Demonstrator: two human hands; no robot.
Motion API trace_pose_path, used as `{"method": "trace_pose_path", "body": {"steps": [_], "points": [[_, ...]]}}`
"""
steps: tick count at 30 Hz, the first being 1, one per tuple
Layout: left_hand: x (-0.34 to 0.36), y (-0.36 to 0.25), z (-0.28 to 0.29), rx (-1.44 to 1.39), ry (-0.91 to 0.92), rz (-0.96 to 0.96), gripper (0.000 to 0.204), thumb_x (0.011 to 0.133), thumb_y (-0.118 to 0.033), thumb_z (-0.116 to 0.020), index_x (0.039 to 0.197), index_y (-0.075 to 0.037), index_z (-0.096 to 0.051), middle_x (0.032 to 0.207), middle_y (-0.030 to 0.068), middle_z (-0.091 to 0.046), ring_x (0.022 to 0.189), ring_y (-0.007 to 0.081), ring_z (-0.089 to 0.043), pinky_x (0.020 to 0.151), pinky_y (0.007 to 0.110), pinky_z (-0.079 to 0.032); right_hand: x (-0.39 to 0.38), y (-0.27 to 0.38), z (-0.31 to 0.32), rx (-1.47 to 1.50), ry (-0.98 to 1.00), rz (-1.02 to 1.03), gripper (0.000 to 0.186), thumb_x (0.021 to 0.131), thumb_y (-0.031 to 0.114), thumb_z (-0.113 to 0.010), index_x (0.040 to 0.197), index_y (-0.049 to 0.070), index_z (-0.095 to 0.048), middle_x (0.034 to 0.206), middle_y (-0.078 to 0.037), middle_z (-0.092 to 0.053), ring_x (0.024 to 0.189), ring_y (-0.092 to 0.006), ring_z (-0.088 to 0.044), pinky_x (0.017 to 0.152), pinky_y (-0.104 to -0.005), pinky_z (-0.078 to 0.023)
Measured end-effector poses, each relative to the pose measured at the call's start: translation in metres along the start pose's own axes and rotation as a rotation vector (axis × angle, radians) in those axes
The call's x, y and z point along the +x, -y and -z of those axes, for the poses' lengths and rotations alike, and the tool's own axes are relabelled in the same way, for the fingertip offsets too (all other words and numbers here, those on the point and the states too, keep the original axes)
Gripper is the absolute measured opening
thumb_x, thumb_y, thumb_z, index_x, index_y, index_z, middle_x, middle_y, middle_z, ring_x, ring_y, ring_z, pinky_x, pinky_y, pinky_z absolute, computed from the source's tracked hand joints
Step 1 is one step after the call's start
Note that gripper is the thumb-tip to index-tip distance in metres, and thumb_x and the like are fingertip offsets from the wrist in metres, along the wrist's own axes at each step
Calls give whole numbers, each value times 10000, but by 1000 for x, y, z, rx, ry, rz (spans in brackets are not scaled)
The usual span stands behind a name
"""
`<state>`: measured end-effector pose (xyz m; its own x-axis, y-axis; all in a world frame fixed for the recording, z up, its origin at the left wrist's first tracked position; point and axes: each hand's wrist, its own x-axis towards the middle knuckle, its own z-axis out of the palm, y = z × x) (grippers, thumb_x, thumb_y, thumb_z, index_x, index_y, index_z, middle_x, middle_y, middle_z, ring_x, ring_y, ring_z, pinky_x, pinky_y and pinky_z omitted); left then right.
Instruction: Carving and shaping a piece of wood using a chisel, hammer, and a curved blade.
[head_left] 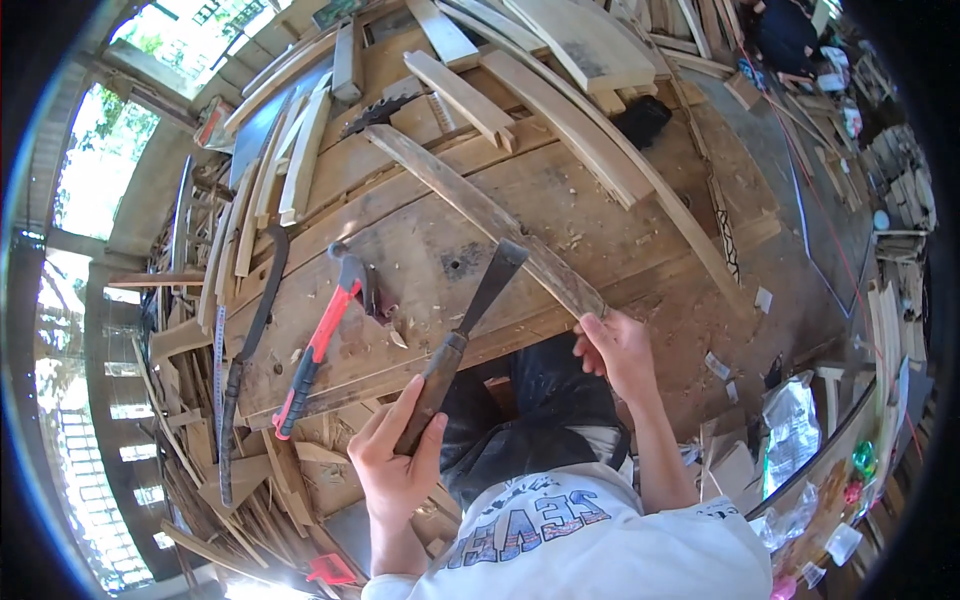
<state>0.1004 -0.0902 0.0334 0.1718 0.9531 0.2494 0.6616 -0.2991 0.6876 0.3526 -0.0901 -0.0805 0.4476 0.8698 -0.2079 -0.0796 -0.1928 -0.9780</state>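
My left hand (pixel 388 455) is wrapped round the wooden handle of a chisel (pixel 490 290), its wide flat blade pointing up and away over the workbench (pixel 410 235). At the near end of a long, rough wooden strip (pixel 470 205), my right hand (pixel 622 352) grips the end, thumb on top. The strip lies slantwise across the bench, and the chisel's blade tip is close beside it; whether they touch I cannot tell. Left of the chisel lies a claw hammer (pixel 318 345) with a red and black handle. Farther left rests a curved, dark blade with a long handle (pixel 232 400).
Several planed boards (pixel 570 125) and battens (pixel 303 150) cover the far side of the bench. A dark toothed blade (pixel 383 112) lies among them. Wood offcuts (pixel 250 490) are heaped at the lower left. Plastic wrapping (pixel 792 430) lies on the right. A person (pixel 787 38) is at the far right.
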Motion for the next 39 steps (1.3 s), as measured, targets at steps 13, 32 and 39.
{"method": "trace_pose_path", "body": {"steps": [13,32,39], "points": [[-42,-25,-18,115,-56,213,393,778,-38,-708,1164,-12,-642,879,154,-645,675,263,-650,597,301,-512,-5,2,-53,320,823,-528,373,942,358,-576,934,-13,-619,687,-82,-613,440,-85,-483,400,-216,-368],[-44,-40,2,274,102,272,418,826,-33,-640,1242,-49,-607,671,133,-542,497,251,-526,481,342,-434,-52,-13,-102,287,516,-201,254,964,260,-569,973,6,-548,653,9,-493,530,-55,-450,444,-198,-319],[-15,-2,-37,331,71,165,480,869,-148,-601,1339,-90,-523,652,122,-523,455,269,-532,427,376,-467,-86,-32,-119,273,513,-119,247,958,226,-564,977,-20,-563,683,-5,-561,599,-55,-490,534,-234,-411]]}}
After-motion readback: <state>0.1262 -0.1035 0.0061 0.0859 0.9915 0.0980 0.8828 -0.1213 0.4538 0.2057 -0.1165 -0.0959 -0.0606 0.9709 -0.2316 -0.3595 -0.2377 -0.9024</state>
